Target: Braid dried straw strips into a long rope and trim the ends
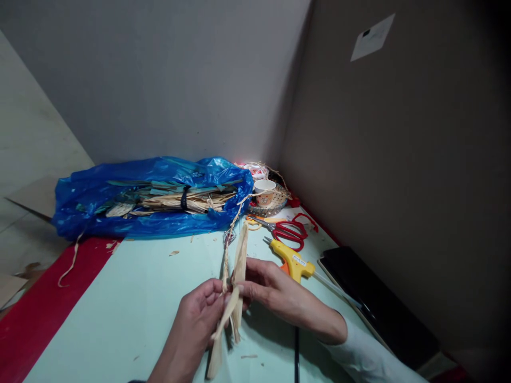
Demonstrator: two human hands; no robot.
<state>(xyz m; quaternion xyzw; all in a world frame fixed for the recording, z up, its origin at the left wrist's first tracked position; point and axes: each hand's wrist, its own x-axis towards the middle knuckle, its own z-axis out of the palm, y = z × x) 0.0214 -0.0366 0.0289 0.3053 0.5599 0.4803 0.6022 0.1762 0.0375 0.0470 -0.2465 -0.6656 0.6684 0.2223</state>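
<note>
In the head view, my left hand [199, 314] is closed around the lower end of a thin braid [225, 260] of pale dried plant strips. The braid runs up and away across the front of a blue bag. My right hand [275, 290] pinches a wide, pale dried leaf strip [241, 250] between thumb and fingers, right beside the braid. Loose ends of the strips [215, 359] hang below the two hands, which nearly touch. The exact crossing of the strips is partly hidden by my fingers.
A blue plastic bag [99, 181] with a tied bundle of dried strips [167, 202] lies at the back. To the right are red-handled scissors [289, 231], a yellow glue gun [293, 259], a paper cup [264, 194] in a woven basket [275, 207], and a black case [379, 303] along the wall.
</note>
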